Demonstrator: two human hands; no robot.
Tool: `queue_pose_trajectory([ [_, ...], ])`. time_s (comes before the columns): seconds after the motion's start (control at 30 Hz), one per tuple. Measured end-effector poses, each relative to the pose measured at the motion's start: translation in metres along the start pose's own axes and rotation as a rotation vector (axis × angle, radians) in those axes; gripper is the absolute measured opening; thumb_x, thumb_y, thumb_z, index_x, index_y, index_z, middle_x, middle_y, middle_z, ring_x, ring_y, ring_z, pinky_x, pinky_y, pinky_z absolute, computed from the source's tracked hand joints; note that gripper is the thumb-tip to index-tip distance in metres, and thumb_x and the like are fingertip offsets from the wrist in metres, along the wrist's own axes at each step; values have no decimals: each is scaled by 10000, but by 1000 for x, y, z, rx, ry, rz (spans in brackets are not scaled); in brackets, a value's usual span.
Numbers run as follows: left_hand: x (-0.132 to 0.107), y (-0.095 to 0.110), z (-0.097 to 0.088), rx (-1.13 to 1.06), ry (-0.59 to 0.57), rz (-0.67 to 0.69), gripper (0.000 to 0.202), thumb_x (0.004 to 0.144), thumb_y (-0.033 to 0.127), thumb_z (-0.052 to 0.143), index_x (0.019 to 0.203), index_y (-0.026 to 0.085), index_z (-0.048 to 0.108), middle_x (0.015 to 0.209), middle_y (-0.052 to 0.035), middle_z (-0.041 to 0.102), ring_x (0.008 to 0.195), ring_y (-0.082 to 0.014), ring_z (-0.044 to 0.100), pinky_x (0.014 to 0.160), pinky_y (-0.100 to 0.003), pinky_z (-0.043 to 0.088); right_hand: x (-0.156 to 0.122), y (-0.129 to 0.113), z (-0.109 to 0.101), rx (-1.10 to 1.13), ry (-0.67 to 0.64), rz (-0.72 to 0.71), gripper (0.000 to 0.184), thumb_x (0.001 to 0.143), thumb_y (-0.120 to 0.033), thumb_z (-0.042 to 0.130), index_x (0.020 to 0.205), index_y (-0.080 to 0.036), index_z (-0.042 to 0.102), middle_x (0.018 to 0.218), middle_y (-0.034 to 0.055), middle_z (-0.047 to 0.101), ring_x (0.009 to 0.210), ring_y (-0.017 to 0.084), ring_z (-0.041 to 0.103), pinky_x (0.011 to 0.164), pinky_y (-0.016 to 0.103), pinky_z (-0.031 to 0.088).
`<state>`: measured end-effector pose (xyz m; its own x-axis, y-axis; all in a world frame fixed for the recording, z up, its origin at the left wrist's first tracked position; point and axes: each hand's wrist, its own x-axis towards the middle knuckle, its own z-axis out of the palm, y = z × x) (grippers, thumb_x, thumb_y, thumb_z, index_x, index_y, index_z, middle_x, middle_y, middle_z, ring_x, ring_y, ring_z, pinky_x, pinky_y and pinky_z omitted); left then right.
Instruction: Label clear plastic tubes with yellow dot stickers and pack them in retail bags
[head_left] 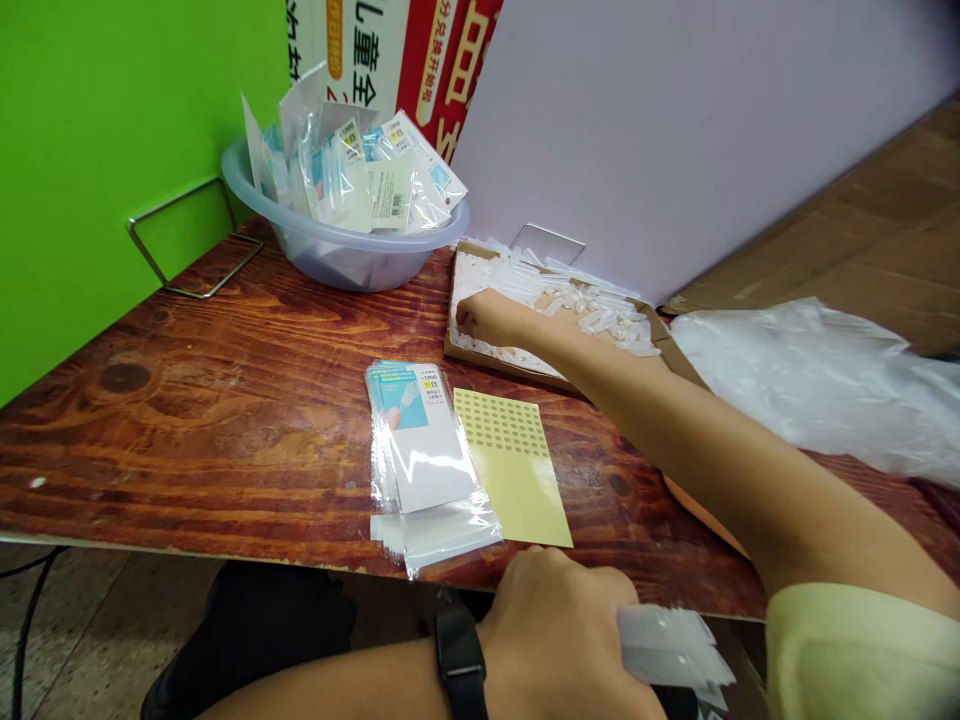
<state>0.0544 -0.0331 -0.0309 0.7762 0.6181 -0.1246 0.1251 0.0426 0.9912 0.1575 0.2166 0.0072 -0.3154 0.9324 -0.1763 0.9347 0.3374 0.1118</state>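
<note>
My left hand (559, 630), with a black band on its wrist, is closed at the table's front edge around a bunch of translucent plastic pieces (667, 640). Over the left part of a shallow cardboard tray (487, 352), my right hand (491, 318) is bent down with its fingers curled among small white pieces; its fingertips are hidden. Clear plastic pieces (600, 308) fill the tray's right part. Nearer to me lies a stack of clear plastic bags with printed cards (431, 470). A yellow sticker sheet (521, 490) lies beside the stack, partly under it.
A translucent bluish basin (352, 250) heaped with packed bags (345, 180) stands at the back left. Metal wire brackets (206, 240) are at the green panel (112, 150) and behind the tray. Clear plastic sheeting (810, 375) lies at the right on the wooden table (225, 430).
</note>
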Motion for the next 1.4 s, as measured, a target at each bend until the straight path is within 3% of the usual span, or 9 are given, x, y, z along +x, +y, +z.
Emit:
queue_pose_trajectory([
  [0.13, 2, 12, -21, 38, 187, 145, 218, 479, 131, 533, 512, 204, 331, 467, 22, 375, 462, -112, 293, 455, -294, 262, -14, 13, -5, 260, 165, 49, 144, 789, -47, 568, 855, -122, 672, 787, 72, 705, 722, 159, 640, 694, 252, 459],
  [0.27, -2, 22, -60, 30, 328, 214, 125, 517, 106, 482, 551, 195, 401, 506, 38, 416, 485, -98, 329, 451, -277, 228, -60, 15, -16, 645, 332, 142, 63, 814, -85, 567, 809, -128, 613, 643, 21, 635, 617, 129, 606, 627, 245, 455],
  [0.4, -8, 22, -101, 198, 547, 175, 123, 514, 89, 474, 556, 189, 415, 505, 46, 391, 486, -94, 308, 458, -276, 192, -130, -10, -15, 976, 491, 39, 35, 833, -187, 576, 820, -157, 589, 625, -6, 602, 596, 120, 581, 601, 248, 453],
  [0.5, -13, 18, -116, 268, 615, 155, 144, 513, 74, 479, 548, 185, 394, 513, 47, 376, 493, -92, 310, 455, -268, 183, -173, -42, -5, 1078, 589, -34, 94, 835, -275, 602, 851, -182, 601, 661, -8, 606, 618, 123, 583, 592, 252, 459],
  [0.63, -20, 14, -114, 314, 591, 153, 139, 516, 67, 479, 549, 177, 399, 521, 50, 381, 496, -89, 321, 457, -262, 196, -196, -76, 9, 1057, 672, -78, 77, 851, -276, 592, 836, -200, 593, 766, 18, 624, 652, 128, 590, 598, 266, 472],
  [0.73, -24, 13, -110, 329, 566, 151, 114, 525, 90, 481, 560, 174, 412, 532, 50, 400, 508, -91, 333, 464, -260, 207, -198, -86, 16, 959, 661, -122, 55, 862, -254, 579, 827, -212, 583, 798, 31, 629, 688, 145, 595, 607, 279, 472],
  [0.9, -29, 10, -109, 465, 576, 102, 72, 547, 139, 483, 549, 178, 422, 510, 46, 392, 499, -97, 319, 475, -271, 185, -198, -87, 23, 807, 662, -218, 58, 874, -219, 554, 816, -220, 561, 778, 32, 628, 702, 151, 588, 638, 283, 458],
  [1.13, -36, 12, -113, 621, 600, 72, 104, 539, 134, 494, 536, 186, 403, 498, 44, 384, 482, -99, 310, 479, -279, 175, -202, -87, 23, 799, 476, -219, 52, 900, -227, 485, 891, -211, 533, 620, -12, 590, 538, 124, 542, 537, 243, 404],
  [1.4, -44, 18, -112, 765, 567, 206, 152, 523, 121, 491, 534, 196, 359, 488, 37, 355, 485, -107, 275, 506, -295, 167, -209, -90, 27, 801, 480, -267, 74, 893, -198, 437, 897, -218, 508, 575, -24, 575, 522, 129, 554, 539, 242, 416],
])
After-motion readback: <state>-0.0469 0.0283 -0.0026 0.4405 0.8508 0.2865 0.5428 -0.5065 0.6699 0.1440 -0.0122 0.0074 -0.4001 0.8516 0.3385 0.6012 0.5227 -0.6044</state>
